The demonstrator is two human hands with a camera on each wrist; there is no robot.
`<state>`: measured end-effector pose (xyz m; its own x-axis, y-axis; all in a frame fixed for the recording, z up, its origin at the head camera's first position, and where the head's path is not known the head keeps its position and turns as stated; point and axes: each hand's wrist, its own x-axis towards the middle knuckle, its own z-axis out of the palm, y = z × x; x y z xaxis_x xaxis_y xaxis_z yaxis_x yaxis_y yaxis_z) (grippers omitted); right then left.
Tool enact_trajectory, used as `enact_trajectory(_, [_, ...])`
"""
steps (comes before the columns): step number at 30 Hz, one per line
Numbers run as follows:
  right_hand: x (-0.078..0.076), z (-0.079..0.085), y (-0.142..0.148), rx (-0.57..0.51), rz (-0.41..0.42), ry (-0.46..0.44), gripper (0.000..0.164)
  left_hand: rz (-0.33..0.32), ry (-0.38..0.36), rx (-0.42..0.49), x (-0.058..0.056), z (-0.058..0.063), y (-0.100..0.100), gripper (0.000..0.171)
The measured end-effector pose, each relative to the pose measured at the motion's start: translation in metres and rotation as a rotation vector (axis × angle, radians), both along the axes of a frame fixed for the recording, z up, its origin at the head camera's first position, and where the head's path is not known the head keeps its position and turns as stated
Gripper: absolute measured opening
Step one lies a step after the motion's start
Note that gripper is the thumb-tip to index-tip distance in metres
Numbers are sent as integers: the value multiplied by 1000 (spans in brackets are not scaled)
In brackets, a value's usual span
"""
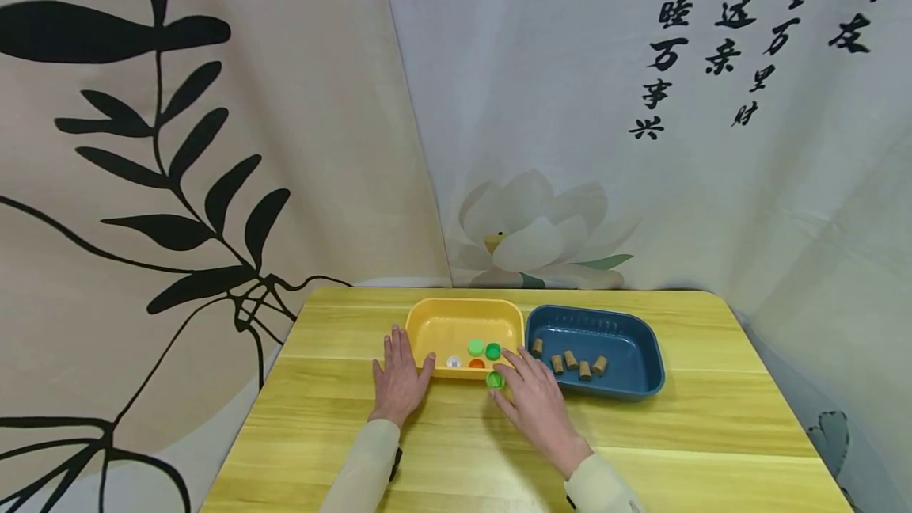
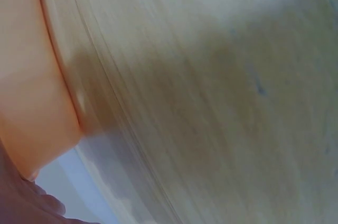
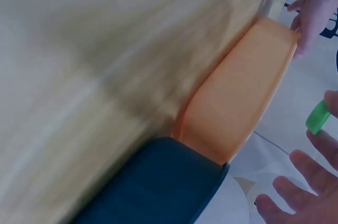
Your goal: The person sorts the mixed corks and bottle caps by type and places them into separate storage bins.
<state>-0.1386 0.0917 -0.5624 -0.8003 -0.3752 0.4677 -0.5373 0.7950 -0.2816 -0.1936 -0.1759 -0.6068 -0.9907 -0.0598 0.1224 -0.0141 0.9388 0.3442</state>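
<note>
Between the thumb and index finger of my right hand [image 1: 540, 406] a green bottle cap [image 1: 495, 380] is pinched, held over the front rim of the yellow tray [image 1: 463, 303]. The right wrist view shows the same green cap [image 3: 318, 117] at the fingertips, with the other fingers spread. My left hand [image 1: 400, 386] rests on the tray's front left corner, fingers fairly straight along the side and thumb at the front rim. Inside the yellow tray lie a light green cap [image 1: 476, 347], a darker green cap [image 1: 493, 351], a white cap [image 1: 454, 362] and an orange cap [image 1: 476, 364].
A dark blue tray [image 1: 654, 355] stands against the yellow tray's right side and holds several corks [image 1: 585, 370]. Both trays are near the back of the wooden table [image 1: 712, 450]. A printed curtain [image 1: 321, 141] hangs behind it.
</note>
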Motion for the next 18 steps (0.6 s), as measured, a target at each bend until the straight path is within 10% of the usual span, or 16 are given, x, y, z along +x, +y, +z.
enact_trajectory(18, [-57, 15, -13, 29, -75, 10, 40, -1, 29, 8, 1, -1, 0, 87])
